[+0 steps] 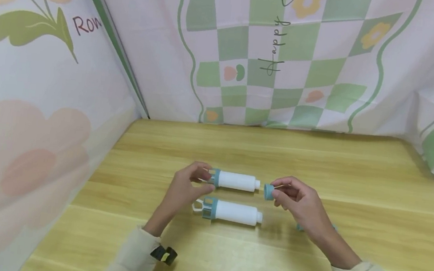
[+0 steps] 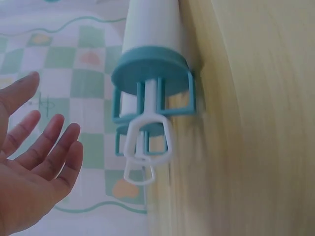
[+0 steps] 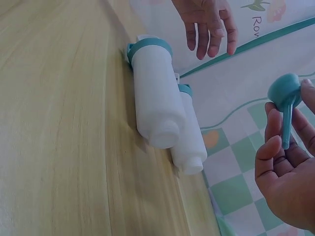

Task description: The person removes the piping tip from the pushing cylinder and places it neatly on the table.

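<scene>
Two white cylinders with teal cage-like ends and narrow necks lie side by side on the wooden table, the far cylinder (image 1: 237, 181) and the near cylinder (image 1: 236, 212). White loop handles (image 2: 147, 140) stick out of their caged ends in the left wrist view. My left hand (image 1: 191, 182) hovers around the far cylinder's caged end, fingers loosely bent; the left wrist view shows nothing in it. Between thumb and fingers my right hand (image 1: 299, 201) pinches a teal cap with a thin spout (image 3: 284, 93). The cap is just right of the far cylinder's neck, apart from it.
Another teal piece (image 1: 300, 227) lies on the table, mostly hidden under my right wrist. Beyond the wooden table (image 1: 319, 156) hangs a green-checked cloth (image 1: 267, 47), and a flowered cloth (image 1: 25, 87) covers the left side.
</scene>
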`<state>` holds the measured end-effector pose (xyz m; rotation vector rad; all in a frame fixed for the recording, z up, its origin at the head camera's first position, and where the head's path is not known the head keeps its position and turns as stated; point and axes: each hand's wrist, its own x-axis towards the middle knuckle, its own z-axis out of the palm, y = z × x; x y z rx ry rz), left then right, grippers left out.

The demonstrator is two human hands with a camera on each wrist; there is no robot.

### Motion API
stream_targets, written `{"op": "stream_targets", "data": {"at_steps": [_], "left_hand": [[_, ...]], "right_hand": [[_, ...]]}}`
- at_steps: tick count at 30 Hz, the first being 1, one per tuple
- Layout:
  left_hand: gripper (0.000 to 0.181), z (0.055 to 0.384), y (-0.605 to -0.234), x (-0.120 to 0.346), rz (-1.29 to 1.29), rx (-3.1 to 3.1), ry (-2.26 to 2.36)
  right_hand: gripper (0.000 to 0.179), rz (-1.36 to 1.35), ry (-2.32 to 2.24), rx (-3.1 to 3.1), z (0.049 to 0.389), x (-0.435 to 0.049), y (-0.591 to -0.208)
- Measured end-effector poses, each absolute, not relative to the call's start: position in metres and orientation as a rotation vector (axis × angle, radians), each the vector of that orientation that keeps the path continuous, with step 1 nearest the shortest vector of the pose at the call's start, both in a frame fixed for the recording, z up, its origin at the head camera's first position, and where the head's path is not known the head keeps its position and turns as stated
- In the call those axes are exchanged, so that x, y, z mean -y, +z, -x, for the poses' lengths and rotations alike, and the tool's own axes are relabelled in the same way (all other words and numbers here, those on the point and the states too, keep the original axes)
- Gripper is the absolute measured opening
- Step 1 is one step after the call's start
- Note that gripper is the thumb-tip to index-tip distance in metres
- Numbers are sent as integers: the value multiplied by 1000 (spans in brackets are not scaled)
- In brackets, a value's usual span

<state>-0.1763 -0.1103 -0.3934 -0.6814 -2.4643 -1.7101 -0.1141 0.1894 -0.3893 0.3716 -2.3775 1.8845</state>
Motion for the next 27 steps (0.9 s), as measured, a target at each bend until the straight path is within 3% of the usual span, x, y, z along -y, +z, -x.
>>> {"op": "stream_targets", "data": {"at_steps": [8, 27], "left_hand": [[44, 166, -393, 101, 842, 2433, -1705], [43, 153, -387, 68, 955, 2392, -1732]], "right_hand": [[23, -381, 1875, 2381, 114, -186, -389], [21, -412, 1869, 2393, 111, -180, -387]]}}
